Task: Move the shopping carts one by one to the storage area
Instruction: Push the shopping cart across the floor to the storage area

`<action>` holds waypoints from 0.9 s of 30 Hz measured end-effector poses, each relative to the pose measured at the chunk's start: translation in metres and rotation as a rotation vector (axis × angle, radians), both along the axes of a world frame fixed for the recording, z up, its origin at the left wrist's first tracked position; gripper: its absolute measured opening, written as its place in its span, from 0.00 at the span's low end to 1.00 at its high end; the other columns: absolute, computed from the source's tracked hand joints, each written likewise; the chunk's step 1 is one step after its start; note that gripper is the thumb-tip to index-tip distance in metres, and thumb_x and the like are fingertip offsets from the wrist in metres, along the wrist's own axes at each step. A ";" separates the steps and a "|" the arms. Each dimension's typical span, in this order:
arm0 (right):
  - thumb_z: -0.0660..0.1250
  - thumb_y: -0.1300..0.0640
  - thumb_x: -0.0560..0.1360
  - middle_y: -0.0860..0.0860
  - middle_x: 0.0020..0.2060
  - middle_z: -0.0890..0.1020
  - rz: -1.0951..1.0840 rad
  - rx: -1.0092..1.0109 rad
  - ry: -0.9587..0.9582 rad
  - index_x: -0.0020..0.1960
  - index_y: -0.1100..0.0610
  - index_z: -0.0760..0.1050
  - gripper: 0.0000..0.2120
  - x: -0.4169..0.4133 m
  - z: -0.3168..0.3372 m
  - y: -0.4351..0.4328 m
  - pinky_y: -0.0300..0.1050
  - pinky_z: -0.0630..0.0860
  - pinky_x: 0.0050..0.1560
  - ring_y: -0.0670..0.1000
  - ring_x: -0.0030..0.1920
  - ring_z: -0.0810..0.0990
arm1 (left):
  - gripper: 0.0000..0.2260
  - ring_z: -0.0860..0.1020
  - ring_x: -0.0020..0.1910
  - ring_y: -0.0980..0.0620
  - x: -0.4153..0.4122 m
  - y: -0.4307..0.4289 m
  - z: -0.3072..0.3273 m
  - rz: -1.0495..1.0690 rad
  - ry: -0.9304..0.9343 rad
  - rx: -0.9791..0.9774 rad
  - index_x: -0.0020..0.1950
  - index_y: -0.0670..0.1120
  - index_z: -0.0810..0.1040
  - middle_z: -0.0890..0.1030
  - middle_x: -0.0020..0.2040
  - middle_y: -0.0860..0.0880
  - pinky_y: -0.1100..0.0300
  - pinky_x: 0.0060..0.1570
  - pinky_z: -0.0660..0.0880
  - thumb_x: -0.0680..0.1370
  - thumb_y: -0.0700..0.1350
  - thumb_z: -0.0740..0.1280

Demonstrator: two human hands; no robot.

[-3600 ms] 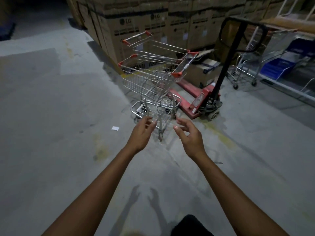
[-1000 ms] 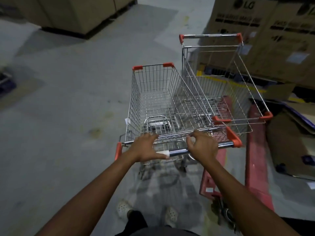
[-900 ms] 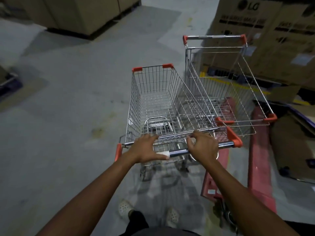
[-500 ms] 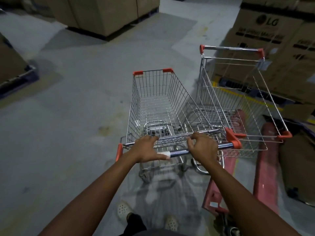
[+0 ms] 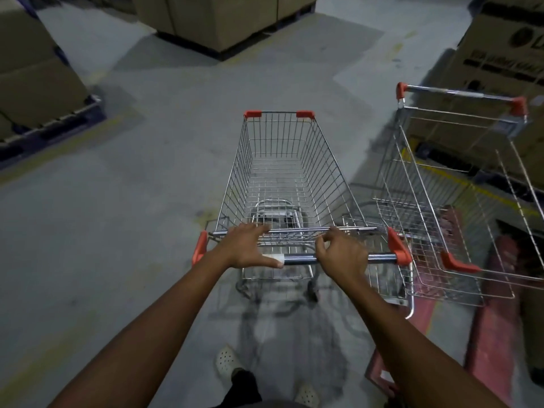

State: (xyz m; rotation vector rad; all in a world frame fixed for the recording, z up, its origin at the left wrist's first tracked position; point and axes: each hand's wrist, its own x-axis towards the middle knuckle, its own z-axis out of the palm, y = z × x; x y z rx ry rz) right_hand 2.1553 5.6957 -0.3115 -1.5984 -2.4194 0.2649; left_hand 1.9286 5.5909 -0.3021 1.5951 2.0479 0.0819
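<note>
The shopping cart (image 5: pixel 282 178) stands on the concrete floor (image 5: pixel 117 216) straight ahead of the person, its wheels mostly hidden under the basket or blurred. The right hand (image 5: pixel 341 256) curls its fingers round the handle (image 5: pixel 300 258), while the left hand (image 5: pixel 243 247) rests there with fingers (image 5: pixel 259 229) reaching almost straight onto the rear rail. Its long axis runs away from the camera, nose forward, and a second cart (image 5: pixel 459 172) just beside it on the right is cut off by the frame edge.

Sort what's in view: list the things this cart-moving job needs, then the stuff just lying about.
Job: silver wire shopping cart with orange corners, left hand and right hand on its handle; second wire cart parked at its right.
Lying about: red pallet jack forks; brown cardboard boxes; dark pallet.
</note>
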 end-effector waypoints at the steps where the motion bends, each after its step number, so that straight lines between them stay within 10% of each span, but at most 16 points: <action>1: 0.56 0.42 0.76 0.50 0.59 0.84 0.005 -0.006 0.001 0.48 0.50 0.84 0.20 -0.010 0.001 0.002 0.46 0.72 0.51 0.53 0.47 0.84 | 0.53 0.63 0.75 0.41 -0.010 0.001 -0.002 0.004 0.001 0.004 0.79 0.57 0.57 0.65 0.77 0.44 0.42 0.72 0.59 0.60 0.81 0.61; 6: 0.55 0.41 0.76 0.46 0.68 0.77 0.040 -0.030 -0.031 0.53 0.49 0.84 0.22 -0.063 0.001 0.014 0.45 0.73 0.50 0.54 0.54 0.84 | 0.56 0.64 0.75 0.41 -0.060 0.002 -0.009 0.029 0.038 0.028 0.79 0.57 0.58 0.66 0.76 0.44 0.38 0.73 0.58 0.56 0.86 0.55; 20: 0.59 0.46 0.79 0.52 0.56 0.83 0.173 -0.029 -0.055 0.57 0.53 0.80 0.16 -0.228 0.006 0.018 0.44 0.64 0.42 0.54 0.47 0.82 | 0.53 0.61 0.77 0.43 -0.217 -0.014 -0.012 0.128 0.057 0.028 0.78 0.58 0.58 0.63 0.78 0.46 0.39 0.73 0.55 0.59 0.84 0.58; 27: 0.57 0.43 0.79 0.49 0.65 0.79 0.328 -0.121 -0.102 0.72 0.49 0.69 0.23 -0.303 0.007 0.044 0.49 0.75 0.53 0.55 0.57 0.81 | 0.54 0.63 0.75 0.43 -0.276 -0.012 -0.011 0.225 0.060 0.031 0.78 0.57 0.60 0.66 0.77 0.46 0.39 0.73 0.56 0.58 0.84 0.58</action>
